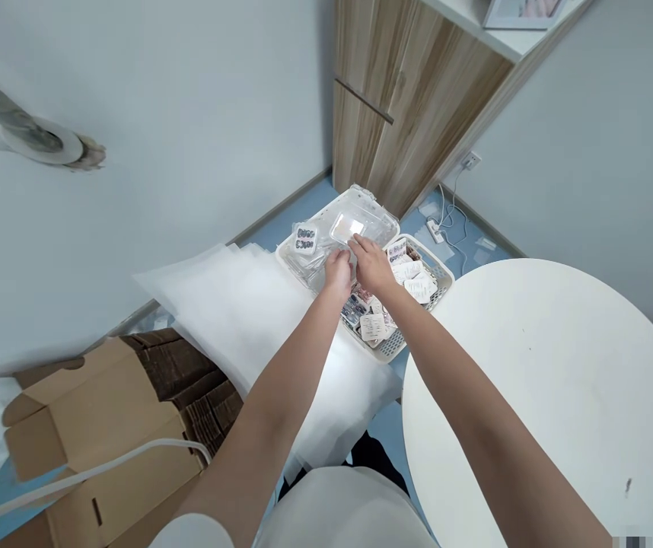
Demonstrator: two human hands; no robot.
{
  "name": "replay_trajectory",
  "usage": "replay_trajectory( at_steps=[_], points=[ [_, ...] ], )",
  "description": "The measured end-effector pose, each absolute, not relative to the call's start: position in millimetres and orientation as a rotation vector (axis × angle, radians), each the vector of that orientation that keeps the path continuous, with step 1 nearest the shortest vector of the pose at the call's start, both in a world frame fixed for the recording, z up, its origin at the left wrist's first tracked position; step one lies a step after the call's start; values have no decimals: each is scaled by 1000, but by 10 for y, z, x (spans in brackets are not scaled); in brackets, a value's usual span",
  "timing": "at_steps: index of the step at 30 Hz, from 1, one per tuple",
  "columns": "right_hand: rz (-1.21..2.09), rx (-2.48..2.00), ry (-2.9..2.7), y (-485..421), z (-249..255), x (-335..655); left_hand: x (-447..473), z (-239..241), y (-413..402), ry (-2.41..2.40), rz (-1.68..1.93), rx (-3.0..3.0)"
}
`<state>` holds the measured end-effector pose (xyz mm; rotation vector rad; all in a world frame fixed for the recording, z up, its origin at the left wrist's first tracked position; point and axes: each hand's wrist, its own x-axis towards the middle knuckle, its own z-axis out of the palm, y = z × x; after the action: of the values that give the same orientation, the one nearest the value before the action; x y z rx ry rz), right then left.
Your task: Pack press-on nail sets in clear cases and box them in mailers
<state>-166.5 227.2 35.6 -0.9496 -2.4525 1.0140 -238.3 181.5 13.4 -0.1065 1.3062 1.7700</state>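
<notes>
My left hand is closed in a pinch over the baskets, thumb and fingers together. Right beside it, my right hand has its fingers bent toward the left one, their tips close together. What they grip is too small or too clear to make out. Just beyond the fingertips is a clear plastic case with a pale card in it. A small clear pack of dark, nail-like pieces lies in the left plastic basket. Under my wrists, a white perforated basket holds several cards and packs.
A round white table stands at the right. White foam sheets lie left of the baskets, beside flattened cardboard boxes. Behind stands a wood-grain cabinet. A power strip with cords lies on the blue floor.
</notes>
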Motion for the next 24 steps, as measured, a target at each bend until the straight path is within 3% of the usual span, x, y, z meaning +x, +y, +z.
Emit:
replay_trajectory(
  at_steps=[16, 24],
  points=[
    [878, -1016, -2505, 2038, 411, -1664, -2306, 181, 1686, 1243, 1866, -124],
    [946, -1090, -2186, 1814, 692, -1274, -2003, 328, 1218, 1368, 1808, 97]
  ],
)
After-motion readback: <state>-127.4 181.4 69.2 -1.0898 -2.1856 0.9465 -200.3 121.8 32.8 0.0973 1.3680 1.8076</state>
